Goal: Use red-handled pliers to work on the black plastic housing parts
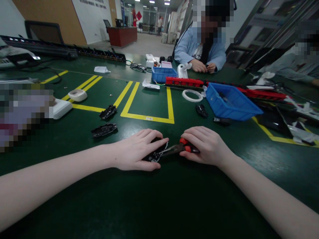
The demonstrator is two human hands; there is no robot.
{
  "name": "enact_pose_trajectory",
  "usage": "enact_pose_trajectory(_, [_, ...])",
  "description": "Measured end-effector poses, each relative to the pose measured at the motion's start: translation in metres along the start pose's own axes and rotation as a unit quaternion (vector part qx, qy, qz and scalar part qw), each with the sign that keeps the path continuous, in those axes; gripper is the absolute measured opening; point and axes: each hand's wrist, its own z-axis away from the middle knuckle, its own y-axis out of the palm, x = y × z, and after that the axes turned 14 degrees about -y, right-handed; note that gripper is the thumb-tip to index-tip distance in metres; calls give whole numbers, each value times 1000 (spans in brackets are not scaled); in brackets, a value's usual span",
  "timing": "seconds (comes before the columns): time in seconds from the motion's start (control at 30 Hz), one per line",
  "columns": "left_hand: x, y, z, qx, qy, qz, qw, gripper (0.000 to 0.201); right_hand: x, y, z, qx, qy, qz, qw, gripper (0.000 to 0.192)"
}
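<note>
My left hand (139, 149) is closed over a small black plastic part (155, 156) with silvery edges, holding it down on the dark green table. In my right hand (205, 144) is a pair of long-nose pliers (175, 149) with red and black handles. The tips of its jaws point left and meet the right side of the black part; whether they grip anything there I cannot tell. Left of my left hand lie two similar black parts, one nearer (104, 130) and one farther (108, 112). My left fingers hide much of the held part.
A blue bin (230, 103) stands at right, beside a roll of white tape (192, 95) and another black part (201, 110). Farther back are a smaller blue bin (164, 74) and a long red strip (184, 81). Across the table sits a person (183, 49).
</note>
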Motion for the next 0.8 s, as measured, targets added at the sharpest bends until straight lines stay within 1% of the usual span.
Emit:
enact_pose_trajectory(0.17, [-3, -2, 1, 3, -16, 6, 1000, 68, 1, 1, 0, -10, -9, 7, 1000, 35])
enact_pose_trajectory(0.27, [-5, -2, 1, -9, -23, 13, 1000, 69, 1, 1, 0, -12, -7, 5, 1000, 35])
enact_pose_trajectory(0.57, [-4, 0, 0, -27, -21, 18, 999, 70, 2, -2, -1, -5, -2, -11, 1000, 35])
enact_pose_trajectory(0.8, [-5, 0, 1, -26, -27, 12, 999, 72, 3, -1, -4, -6, -6, -1, 1000, 34])
